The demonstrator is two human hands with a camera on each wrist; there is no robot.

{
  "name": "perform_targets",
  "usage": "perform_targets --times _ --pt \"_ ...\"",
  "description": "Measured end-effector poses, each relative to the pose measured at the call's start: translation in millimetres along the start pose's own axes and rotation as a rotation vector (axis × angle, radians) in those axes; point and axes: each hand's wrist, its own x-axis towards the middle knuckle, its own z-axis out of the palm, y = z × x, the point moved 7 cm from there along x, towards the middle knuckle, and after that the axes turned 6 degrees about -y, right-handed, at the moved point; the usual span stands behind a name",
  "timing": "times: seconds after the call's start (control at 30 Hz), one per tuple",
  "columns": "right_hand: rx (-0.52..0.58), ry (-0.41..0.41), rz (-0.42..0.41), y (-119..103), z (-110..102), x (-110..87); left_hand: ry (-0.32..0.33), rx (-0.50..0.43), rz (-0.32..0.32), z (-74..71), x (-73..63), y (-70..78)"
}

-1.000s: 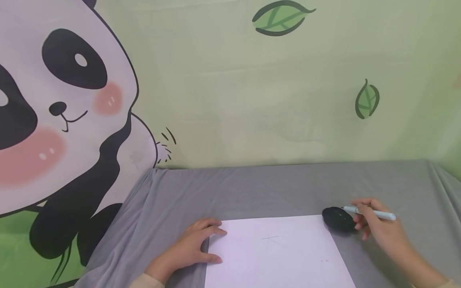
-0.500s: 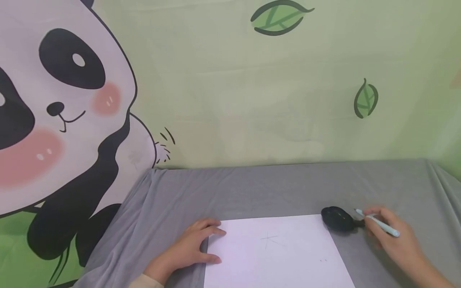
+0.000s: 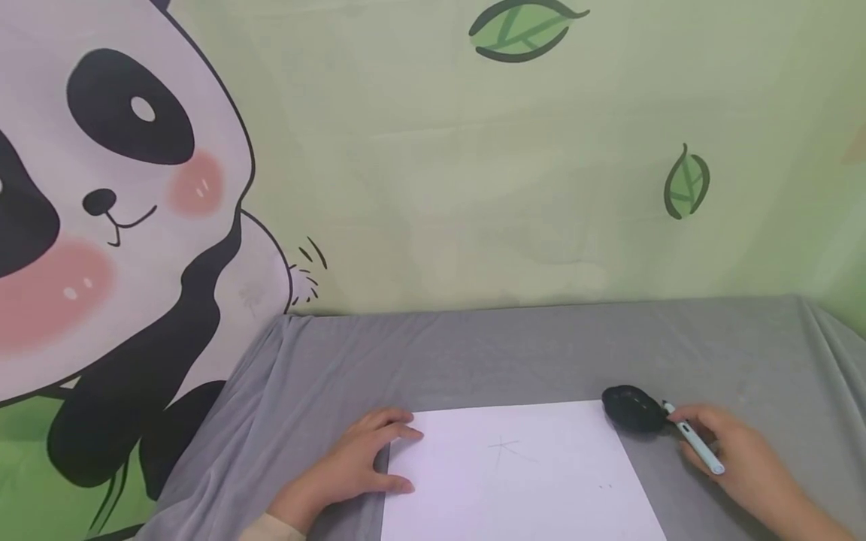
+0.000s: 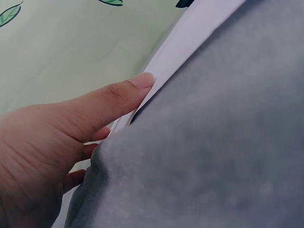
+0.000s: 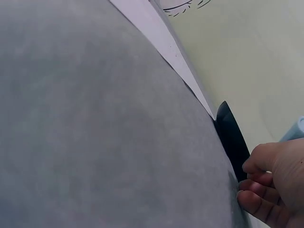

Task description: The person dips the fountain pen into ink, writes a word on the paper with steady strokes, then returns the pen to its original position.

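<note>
A white sheet of paper lies on the grey cloth, with a few thin crossed strokes near its top and small dots to the right. My left hand rests on its left edge, fingers and thumb spread; the left wrist view shows the thumb on the edge. My right hand holds a light blue pen, slanting from upper left to lower right. At the paper's upper right corner lies a glossy black oval thing with a narrow neck, my right fingertips right at that neck.
A grey cloth covers the table up to its back edge. Behind hangs a pale green backdrop printed with a panda and leaves.
My right hand has moved a little right and toward me beside the black oval thing. The pen has swung from nearly level to a steep slant. My left hand stays on the paper.
</note>
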Motion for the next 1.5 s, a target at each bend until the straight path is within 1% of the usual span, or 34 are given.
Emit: perform_targets --times 0.13,0.37,0.47,0.53,0.73,0.83,1.0,1.23,1.4,1.5 --pt "-0.014 -0.014 -0.021 0 1 -0.1 0.003 0.007 0.0 -0.4 0.6 0.2" --pt "-0.029 -0.089 0.026 9 3 -1.0 -0.003 -0.009 -0.007 -0.4 0.6 0.4" --pt "-0.033 -0.084 0.016 11 2 -0.5 -0.001 -0.009 -0.007 -0.6 0.4 0.4" --pt "-0.028 -0.078 0.023 12 1 -0.3 0.002 -0.007 -0.005 -0.8 0.2 0.3" --pt "0.076 -0.155 0.139 18 2 -1.4 0.007 -0.004 -0.004 -0.8 0.3 -0.3" --pt "0.091 -0.185 0.165 18 3 -1.4 0.006 -0.002 -0.004 -0.4 0.3 -0.8" --pt "0.05 -0.187 0.15 16 3 0.3 0.005 0.0 -0.004 0.2 0.6 -1.6" --pt "0.022 -0.143 0.08 13 3 2.2 0.001 -0.007 -0.008 0.7 0.9 -1.0" --pt "0.001 -0.137 0.084 11 5 1.7 -0.003 -0.013 -0.008 0.6 0.6 0.0" --pt "0.022 -0.128 0.104 11 7 1.5 -0.006 -0.017 -0.005 0.3 0.1 -1.0"
